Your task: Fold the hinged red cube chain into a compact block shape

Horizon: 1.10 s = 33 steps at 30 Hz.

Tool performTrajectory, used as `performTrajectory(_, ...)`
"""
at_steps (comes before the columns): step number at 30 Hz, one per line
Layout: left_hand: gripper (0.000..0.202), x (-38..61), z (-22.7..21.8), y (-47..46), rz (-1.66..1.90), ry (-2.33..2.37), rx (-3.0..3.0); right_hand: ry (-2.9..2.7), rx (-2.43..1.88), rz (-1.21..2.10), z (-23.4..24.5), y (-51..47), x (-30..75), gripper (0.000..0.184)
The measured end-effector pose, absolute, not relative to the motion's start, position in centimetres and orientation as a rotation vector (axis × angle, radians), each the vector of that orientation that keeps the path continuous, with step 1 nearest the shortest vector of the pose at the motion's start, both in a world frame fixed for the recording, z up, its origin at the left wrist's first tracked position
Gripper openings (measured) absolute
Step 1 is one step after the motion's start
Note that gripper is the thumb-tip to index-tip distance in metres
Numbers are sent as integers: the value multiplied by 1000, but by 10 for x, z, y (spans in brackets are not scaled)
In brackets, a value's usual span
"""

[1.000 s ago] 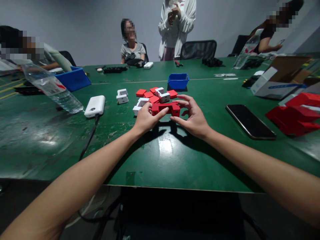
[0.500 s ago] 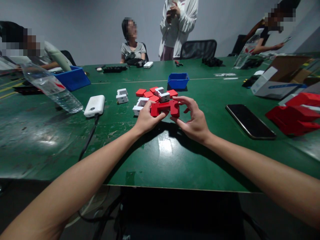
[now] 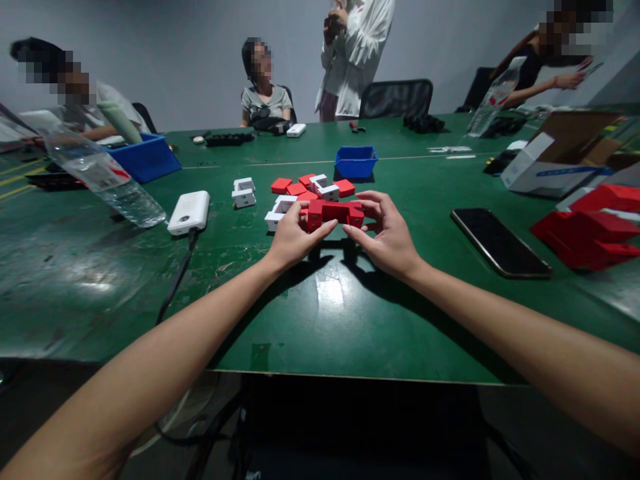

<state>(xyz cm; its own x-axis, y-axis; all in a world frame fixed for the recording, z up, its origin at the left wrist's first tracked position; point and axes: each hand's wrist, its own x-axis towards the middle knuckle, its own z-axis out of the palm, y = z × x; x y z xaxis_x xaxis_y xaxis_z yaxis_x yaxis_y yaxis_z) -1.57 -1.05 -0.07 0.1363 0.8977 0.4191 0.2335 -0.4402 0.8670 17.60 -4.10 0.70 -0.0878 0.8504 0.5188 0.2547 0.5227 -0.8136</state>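
Note:
Between my hands is a red U-shaped plastic part (image 3: 336, 213), its recess facing up. My left hand (image 3: 293, 239) grips its left end, thumb in front and fingers partly hidden behind. At the opposite end, my right hand (image 3: 389, 233) holds the part with thumb and fingertips. Just beyond lie several flat red blocks (image 3: 282, 186) and a white bracket (image 3: 325, 189). Another white bracket (image 3: 280, 212) rests beside my left fingers, and a third white bracket (image 3: 244, 193) stands apart to the left.
A blue bin (image 3: 356, 162) stands past the pieces. On the left are a white power bank (image 3: 189, 213) with a cable and a tilted water bottle (image 3: 105, 177). To the right lie a phone (image 3: 500, 242) and larger red parts (image 3: 585, 237). Several people are around the table (image 3: 320, 333).
The red part has turned so its recess faces up, and it has shifted slightly right. My right fingers have closed in around its right end. The standing person has turned a little.

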Motion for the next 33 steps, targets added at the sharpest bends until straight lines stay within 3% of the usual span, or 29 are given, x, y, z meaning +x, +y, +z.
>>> performTrajectory(6,41,-19,0,-7,1352,1063,1869,-1594,-1097,882,3,-39,177,60)
performTrajectory(14,39,-18,-4,-4,1375,993,1823,-1545,-1054,1073,5,-41,174,63)
performTrajectory(20,31,-19,0,-8,1252,1033,1981,-1594,-953,1469,12,-45,171,43)
performTrajectory(29,22,-21,1,-7,1247,1096,2057,-1473,-1007,1391,12,-47,168,48)
performTrajectory(33,28,-22,0,-7,1220,1120,2079,-1536,-1060,1279,10,-48,168,51)
